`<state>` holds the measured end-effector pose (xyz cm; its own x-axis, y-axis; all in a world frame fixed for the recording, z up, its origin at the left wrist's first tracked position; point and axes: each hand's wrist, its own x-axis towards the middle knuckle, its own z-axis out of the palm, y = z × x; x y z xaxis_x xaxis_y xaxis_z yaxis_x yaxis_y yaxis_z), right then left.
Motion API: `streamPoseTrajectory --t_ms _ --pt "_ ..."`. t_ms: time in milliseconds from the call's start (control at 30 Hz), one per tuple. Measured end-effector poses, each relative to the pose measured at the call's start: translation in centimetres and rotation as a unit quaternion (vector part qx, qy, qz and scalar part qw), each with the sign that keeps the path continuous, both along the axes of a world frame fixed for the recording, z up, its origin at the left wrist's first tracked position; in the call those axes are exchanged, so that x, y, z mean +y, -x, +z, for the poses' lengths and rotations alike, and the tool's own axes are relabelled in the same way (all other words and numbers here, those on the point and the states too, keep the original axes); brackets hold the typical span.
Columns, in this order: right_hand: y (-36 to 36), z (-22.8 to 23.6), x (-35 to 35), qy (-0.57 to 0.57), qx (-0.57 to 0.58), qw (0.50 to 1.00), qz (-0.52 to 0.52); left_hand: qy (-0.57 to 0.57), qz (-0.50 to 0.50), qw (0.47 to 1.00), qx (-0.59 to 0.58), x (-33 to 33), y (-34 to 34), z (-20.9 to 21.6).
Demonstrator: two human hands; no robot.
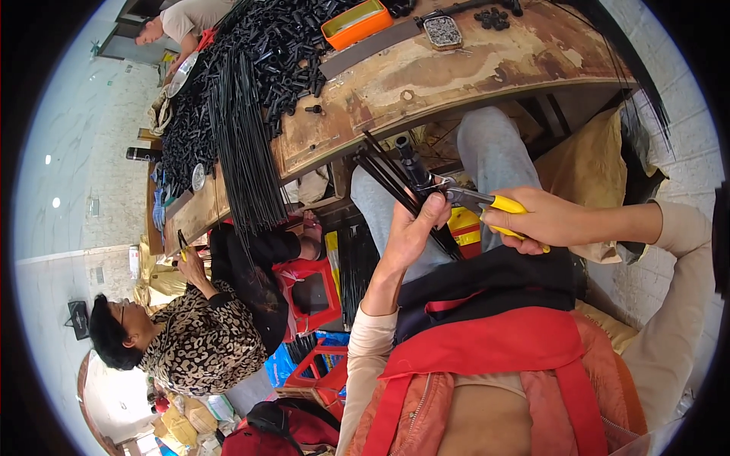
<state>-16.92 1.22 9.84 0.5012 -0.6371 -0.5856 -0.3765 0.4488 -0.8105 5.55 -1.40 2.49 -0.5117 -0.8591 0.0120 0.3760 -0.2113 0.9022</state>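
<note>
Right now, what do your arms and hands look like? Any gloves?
The left sleeve and right sleeve are plain, light beige cloth, ending short of the wrists, so some forearm is bare. The left hand and right hand wear no gloves. I see no watch on either wrist.

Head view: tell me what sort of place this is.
Likely a small assembly workshop: black parts lie heaped on a worn table, and the right hand holds yellow-handled pliers.

Pliers: smooth metal head, glossy yellow plastic grips. Black fitting: shiny plastic. Tabletop: worn, blotchy wood, I see from afar. Orange tray: smooth plastic.
</note>
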Motion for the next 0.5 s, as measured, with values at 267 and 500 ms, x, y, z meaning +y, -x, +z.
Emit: streamPoseTrajectory --t_ms 267,500 --pt "0.4 8.9 -5.1 -0.045 0.239 0.946 0.216 0.057 -0.018 0.996 -0.060 0.0 0.6 0.2" --pt "0.7 -0.7 -1.6 0.212 0.108 0.962 0.136 0.012 0.040 0.998 -0.040 -0.2 1.0 0.8"
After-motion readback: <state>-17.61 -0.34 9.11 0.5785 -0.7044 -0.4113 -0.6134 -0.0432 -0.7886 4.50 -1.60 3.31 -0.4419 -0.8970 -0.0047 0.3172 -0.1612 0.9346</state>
